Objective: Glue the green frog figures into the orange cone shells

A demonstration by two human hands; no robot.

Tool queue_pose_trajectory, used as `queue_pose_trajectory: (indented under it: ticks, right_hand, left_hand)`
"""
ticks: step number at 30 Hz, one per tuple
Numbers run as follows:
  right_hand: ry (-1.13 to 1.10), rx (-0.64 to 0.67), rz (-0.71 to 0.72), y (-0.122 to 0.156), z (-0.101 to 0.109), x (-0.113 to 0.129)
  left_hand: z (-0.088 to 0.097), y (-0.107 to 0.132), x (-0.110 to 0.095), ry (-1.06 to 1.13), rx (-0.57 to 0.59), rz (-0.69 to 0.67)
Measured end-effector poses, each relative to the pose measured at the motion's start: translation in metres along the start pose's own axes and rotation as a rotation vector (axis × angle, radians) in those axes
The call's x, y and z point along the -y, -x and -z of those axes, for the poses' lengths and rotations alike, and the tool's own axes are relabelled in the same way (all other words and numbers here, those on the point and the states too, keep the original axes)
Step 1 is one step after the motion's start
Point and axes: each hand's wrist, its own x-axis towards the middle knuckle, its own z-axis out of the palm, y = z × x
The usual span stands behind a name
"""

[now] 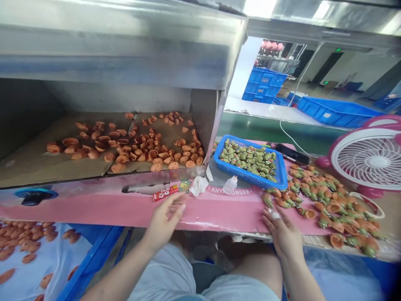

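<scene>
My left hand (164, 219) hovers over the front edge of the pink table cover (219, 211), fingers loosely stretched out and holding nothing. It is nearest to a red sticker strip (165, 193). My right hand (282, 232) lies flat on the pink cover with its fingers spread, a white wrap on one fingertip. It is just below a row of small green and orange toy figures (316, 196). A blue basket (282, 175) behind them holds more green figures.
Several orange shell-like parts (140, 146) lie on cardboard inside a metal booth (125, 50). A small white squeeze bottle (231, 184) and a crumpled tissue (198, 185) sit on the pink cover. A pink desk fan (366, 156) stands right. A blue bin (90, 263) with orange parts is lower left.
</scene>
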Motion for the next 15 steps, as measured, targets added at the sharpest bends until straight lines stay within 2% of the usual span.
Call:
queue_pose_trajectory:
  ticks: [3, 4, 5, 7, 10, 12, 15]
  right_hand:
    - [0.015, -0.009, 0.069, 0.010, -0.014, -0.001]
    - [0.038, 0.009, 0.092, 0.013, -0.020, -0.001]
    - [0.068, 0.034, 0.115, 0.014, -0.027, 0.000]
    - [0.145, 0.084, 0.163, 0.011, -0.041, 0.003]
    - [0.284, 0.124, 0.239, -0.001, -0.059, 0.006]
    - [0.376, 0.143, 0.287, -0.010, -0.069, 0.007]
    - [0.496, 0.180, 0.346, -0.016, -0.080, 0.009]
  left_hand:
    - [0.032, -0.036, -0.006, -0.390, -0.229, -0.160]
    - [0.041, -0.050, -0.009, -0.571, -0.287, -0.208]
    - [0.047, -0.065, -0.014, -0.767, -0.296, -0.253]
    - [0.054, -0.095, -0.023, -0.877, -0.266, -0.277]
    - [0.053, -0.132, -0.032, -0.971, -0.182, -0.260]
    - [0.049, -0.148, -0.035, -1.020, -0.118, -0.236]
    - [0.046, -0.159, -0.042, -1.060, -0.041, -0.205]
